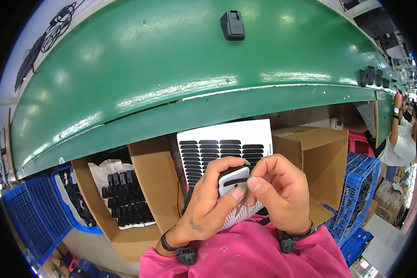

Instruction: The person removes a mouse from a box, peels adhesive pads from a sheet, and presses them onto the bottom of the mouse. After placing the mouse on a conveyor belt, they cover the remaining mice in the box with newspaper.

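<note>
Near my lap, my left hand (214,194) is closed around a small device (229,189) with a pale grey face and rounded corners, its thumb pressed on that face. Across the face runs a narrow black sticker strip (234,182). The thumb and forefinger of my right hand (282,187) pinch at the strip's right end, close against the device. Behind both hands lies a white sheet (255,130) bearing columns of black rounded stickers (209,150); my hands hide its lower middle.
A black charger-like cradle (234,27) stands on the green table (171,55). At left, a cardboard box (150,185) holds rows of black devices (125,197), beside blue crates (41,208). At right are an open cardboard box (326,157), a blue crate (354,190) and another person (398,139).
</note>
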The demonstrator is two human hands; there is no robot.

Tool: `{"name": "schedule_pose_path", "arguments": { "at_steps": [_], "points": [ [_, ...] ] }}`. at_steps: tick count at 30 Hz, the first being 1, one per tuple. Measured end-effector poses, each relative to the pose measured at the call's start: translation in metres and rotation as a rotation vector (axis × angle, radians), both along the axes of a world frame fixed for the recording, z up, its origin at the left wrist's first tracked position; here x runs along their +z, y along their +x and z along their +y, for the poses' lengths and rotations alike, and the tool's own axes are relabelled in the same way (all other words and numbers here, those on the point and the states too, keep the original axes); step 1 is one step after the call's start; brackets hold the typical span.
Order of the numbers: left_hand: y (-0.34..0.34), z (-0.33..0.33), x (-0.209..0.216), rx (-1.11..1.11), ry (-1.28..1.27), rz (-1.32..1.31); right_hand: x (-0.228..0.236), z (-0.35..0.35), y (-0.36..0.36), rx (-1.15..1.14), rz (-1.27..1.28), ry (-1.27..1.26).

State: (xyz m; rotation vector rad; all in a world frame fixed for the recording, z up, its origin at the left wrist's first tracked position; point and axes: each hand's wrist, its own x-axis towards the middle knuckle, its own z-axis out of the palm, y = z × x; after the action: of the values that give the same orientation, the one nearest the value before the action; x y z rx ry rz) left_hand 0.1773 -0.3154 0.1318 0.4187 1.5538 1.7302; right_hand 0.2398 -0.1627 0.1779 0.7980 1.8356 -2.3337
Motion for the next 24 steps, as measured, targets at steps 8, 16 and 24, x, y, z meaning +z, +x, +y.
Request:
{"name": "schedule_pose_path", "arguments": {
  "at_steps": [8,16,24],
  "points": [
    [-0.004,-0.002,0.0,-0.013,-0.022,0.008,-0.008,-0.002,0.0,-0.023,0.048,-0.057],
    [-0.005,-0.001,-0.003,-0.002,-0.017,0.035,-0.01,-0.002,-0.002,-0.012,0.05,-0.061],
    [-0.005,-0.001,-0.003,0.003,-0.044,0.036,-0.012,-0.003,-0.005,-0.007,0.04,-0.061]
  ]
}}
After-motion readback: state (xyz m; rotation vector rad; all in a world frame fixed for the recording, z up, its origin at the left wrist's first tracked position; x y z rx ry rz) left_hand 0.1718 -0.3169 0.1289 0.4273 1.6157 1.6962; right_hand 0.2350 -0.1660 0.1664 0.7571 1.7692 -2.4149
